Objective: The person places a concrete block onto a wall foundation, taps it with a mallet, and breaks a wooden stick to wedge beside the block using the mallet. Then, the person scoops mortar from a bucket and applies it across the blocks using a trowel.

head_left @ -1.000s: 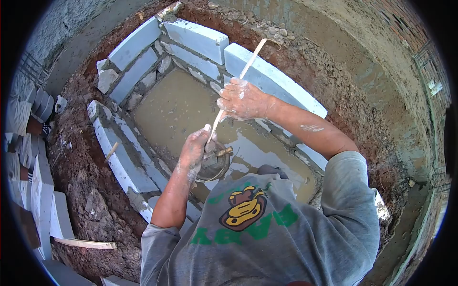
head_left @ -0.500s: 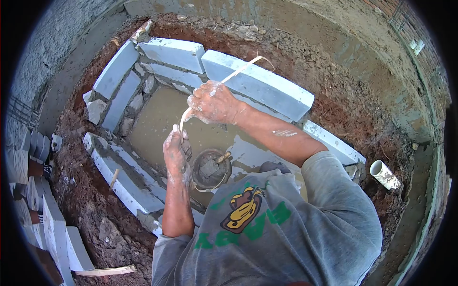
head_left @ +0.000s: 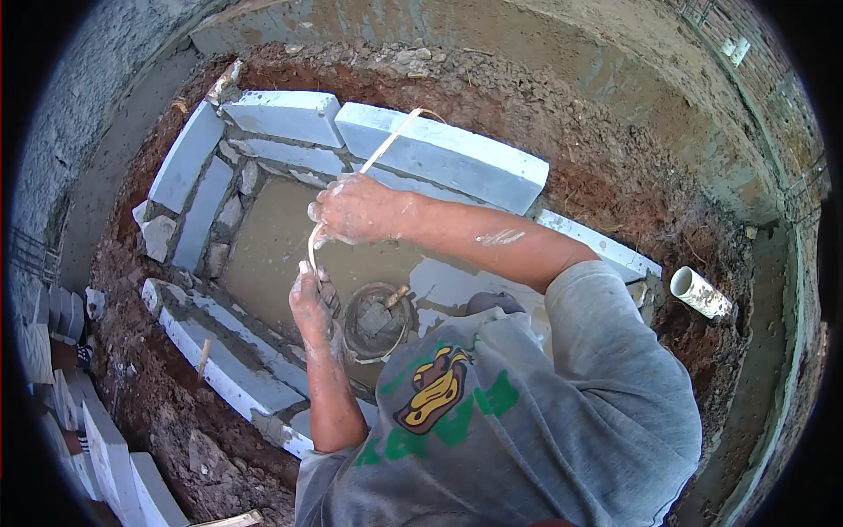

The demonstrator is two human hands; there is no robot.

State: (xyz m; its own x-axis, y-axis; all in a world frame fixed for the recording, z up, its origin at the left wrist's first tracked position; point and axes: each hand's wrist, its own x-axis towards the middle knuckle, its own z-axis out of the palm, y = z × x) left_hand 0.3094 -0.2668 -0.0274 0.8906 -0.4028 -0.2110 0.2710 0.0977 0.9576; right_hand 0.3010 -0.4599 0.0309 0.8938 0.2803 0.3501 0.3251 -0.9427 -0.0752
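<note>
From my feed: left hand pinches the near end of a pale strip; right hand is closed round it further along. Reads as a split grip to control the bend between them. Far end runs past the right hand over a pale block, so likely unobstructed. Bucket sits just beside the left hand, within easy reach, I'd say.
</note>
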